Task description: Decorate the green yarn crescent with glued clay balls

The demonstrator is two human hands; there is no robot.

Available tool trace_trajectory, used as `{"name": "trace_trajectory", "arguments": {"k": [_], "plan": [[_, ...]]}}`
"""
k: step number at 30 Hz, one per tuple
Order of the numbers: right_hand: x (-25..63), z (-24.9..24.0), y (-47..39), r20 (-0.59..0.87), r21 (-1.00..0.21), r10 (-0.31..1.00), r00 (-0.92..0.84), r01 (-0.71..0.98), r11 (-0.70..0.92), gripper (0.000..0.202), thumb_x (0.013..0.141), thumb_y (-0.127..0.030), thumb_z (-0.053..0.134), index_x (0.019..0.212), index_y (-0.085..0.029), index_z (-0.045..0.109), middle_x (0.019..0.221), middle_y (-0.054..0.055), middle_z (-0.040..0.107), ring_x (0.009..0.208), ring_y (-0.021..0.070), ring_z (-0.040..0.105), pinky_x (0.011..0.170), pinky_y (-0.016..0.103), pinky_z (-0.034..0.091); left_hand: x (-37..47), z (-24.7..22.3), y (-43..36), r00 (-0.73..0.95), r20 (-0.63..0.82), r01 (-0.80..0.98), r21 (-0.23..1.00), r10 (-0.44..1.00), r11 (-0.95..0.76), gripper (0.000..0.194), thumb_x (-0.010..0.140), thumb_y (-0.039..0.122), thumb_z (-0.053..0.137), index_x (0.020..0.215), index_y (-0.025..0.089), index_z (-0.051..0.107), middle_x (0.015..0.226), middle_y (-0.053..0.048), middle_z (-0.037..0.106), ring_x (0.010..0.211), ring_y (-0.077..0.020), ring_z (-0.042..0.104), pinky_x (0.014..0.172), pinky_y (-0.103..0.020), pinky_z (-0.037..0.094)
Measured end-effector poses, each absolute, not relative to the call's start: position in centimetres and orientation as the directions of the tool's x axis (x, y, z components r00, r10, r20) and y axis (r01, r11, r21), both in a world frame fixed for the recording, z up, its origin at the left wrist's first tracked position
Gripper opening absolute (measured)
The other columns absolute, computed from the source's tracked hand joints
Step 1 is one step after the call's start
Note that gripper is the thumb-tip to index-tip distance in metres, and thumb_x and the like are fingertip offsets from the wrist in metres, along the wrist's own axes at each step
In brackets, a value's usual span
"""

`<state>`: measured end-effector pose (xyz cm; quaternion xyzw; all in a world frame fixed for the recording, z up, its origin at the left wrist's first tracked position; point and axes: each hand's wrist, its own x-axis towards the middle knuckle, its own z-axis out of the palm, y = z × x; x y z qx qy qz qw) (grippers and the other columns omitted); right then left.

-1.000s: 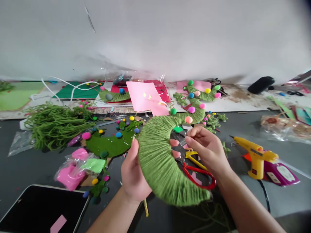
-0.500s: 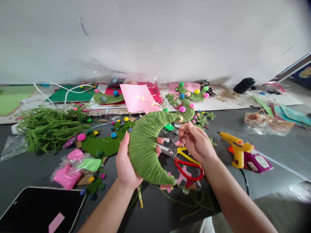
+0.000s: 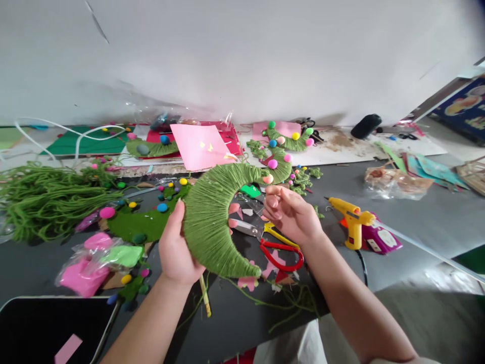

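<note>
Grey table (image 3: 343,181) — left hand (image 3: 178,253) gripping green yarn crescent (image 3: 208,217); right hand (image 3: 294,212) curled — contents unclear.

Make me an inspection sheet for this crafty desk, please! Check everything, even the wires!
Surface: dark tabletop, paper scraps on it.
Job's things: green yarn-wrapped crescent, held up; red-and-yellow-handled scissors lie to its right; yellow glue gun farther right.
Clutter: loose yarn heap at picture left.
Grips: left hand holds the crescent from its outer side; right hand curls beside it, cannot tell if pinching anything.
Cables: black cord below the glue gun; white cord looped at back left.
Surroundings: pale wall behind.
</note>
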<state>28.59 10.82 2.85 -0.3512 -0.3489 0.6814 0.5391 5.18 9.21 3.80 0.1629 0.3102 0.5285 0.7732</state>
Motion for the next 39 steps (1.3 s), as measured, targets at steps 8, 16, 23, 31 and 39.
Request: {"name": "trace_trajectory", "arguments": {"k": [8,16,23,31,39], "plan": [[27.5,2.3,10.2,-0.06,-0.786,0.9,-0.432,-0.535,-0.309,0.036,0.093,-0.048,0.072,0.111,-0.02,0.085,0.069,-0.003,0.046,0.049,0.0061,0.03,0.048,0.025,0.028,5.9,2.6,8.7,0.12,-0.244,-0.609,0.747,0.962,0.266,0.04,0.082,0.042,0.084,0.114,0.018,0.08,0.108,-0.011,0.083,0.107,-0.0365,0.08,0.09,-0.048,0.069],[26.6,1.9,9.8,-0.023,-0.794,0.807,-0.591,-0.48,-0.374,0.039,0.1,-0.043,0.069,0.126,-0.017,0.082,0.075,0.0,0.048,0.055,0.006,0.035,0.047,0.022,0.021,6.1,1.6,8.0,0.064,-0.098,-0.335,0.935,0.993,0.114,0.032,0.081,0.028,0.092,0.111,0.022,0.084,0.118,-0.01,0.082,0.111,-0.0327,0.078,0.103,-0.048,0.062],[27.1,2.0,9.4,-0.005,-0.94,0.867,-0.499,-0.292,-0.174,0.036,0.105,-0.04,0.065,0.133,-0.023,0.079,0.091,0.004,0.064,0.062,0.0062,0.045,0.056,0.023,0.034,6.5,1.3,8.4,-0.057,-0.109,-0.299,0.95,0.992,0.088,0.033,0.074,0.029,0.097,0.103,0.021,0.086,0.109,-0.008,0.084,0.1,-0.0288,0.08,0.095,-0.042,0.063],[27.1,2.4,9.5,0.046,-0.986,0.9,-0.434,-0.166,-0.03,0.034,0.104,-0.042,0.066,0.13,-0.023,0.08,0.097,0.005,0.071,0.068,0.0093,0.054,0.064,0.026,0.046,6.2,1.8,8.7,0.016,-0.088,-0.321,0.943,0.996,0.088,0.028,0.074,0.026,0.095,0.1,0.019,0.085,0.105,-0.009,0.083,0.096,-0.0265,0.077,0.089,-0.039,0.063],[29.0,3.2,10.5,0.387,-0.887,0.914,0.12,0.32,0.334,0.048,0.098,-0.046,0.072,0.059,-0.02,0.066,0.055,-0.002,0.056,0.055,0.0113,0.05,0.055,0.027,0.041,1.8,4.3,11.3,-0.138,0.018,-0.548,0.831,0.99,-0.092,0.014,0.08,0.035,0.083,0.091,0.027,0.079,0.101,-0.003,0.08,0.095,-0.0223,0.074,0.075,-0.032,0.062]]}}
